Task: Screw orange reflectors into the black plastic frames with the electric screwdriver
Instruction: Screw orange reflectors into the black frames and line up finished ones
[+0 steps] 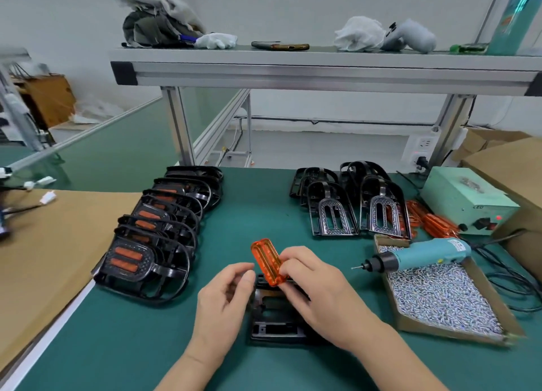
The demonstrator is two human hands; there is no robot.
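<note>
Pinching the lower end of an orange reflector point(267, 263), the right hand point(316, 291) holds it tilted over a black frame point(272, 323) lying on the green table point(146, 346) at lower centre. The left hand point(225, 296) sits just beside the reflector, fingers loosely curled and gripping nothing; whether it touches is unclear. At right, the screwdriver point(422, 254) rests on a tray of screws point(440, 296). Fitted frames point(152, 244) line the left, bare frames point(346, 203) stand upper right, with spare reflectors point(431, 220) beside them.
</note>
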